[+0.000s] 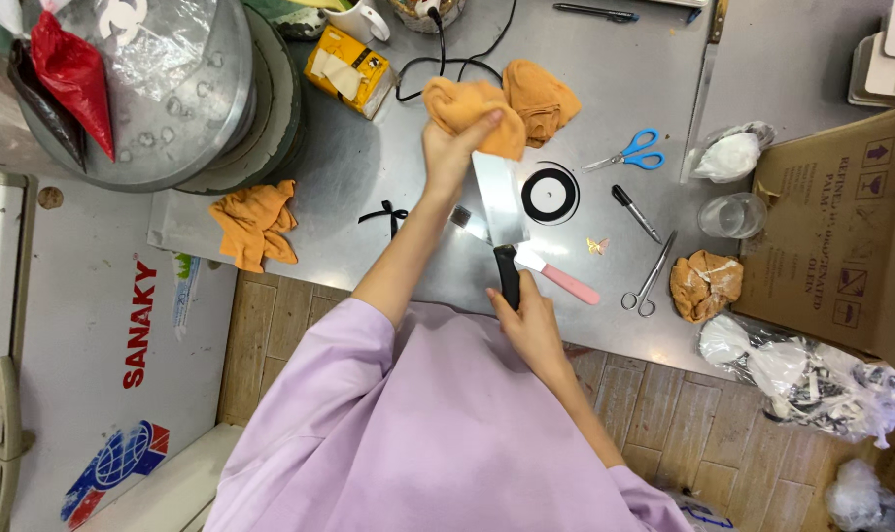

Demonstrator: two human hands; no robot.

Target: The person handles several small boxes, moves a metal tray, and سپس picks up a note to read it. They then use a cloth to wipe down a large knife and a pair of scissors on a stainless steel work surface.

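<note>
Right hand (531,320) clenched on black handle of broad scraper (499,202); left hand (452,148) pinching orange cloth (472,108) at blade tip; best wipe away from edge, blade steady above bench (625,89).

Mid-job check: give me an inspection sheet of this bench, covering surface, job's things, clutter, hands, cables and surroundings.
Surface: grey metal table, crowded.
Job's things: wide steel scraper blade with black handle, held upright; orange cloth pressed on its top edge.
Clutter: blue-handled scissors, steel scissors, black ribbon spool, pink-handled spatula, second orange cloth, clear cup.
Hands: left hand grips the cloth; right hand grips the handle.
Cables: black cable looping at the far edge.
Surroundings: cardboard box right, round metal tins left, brick-pattern floor.
</note>
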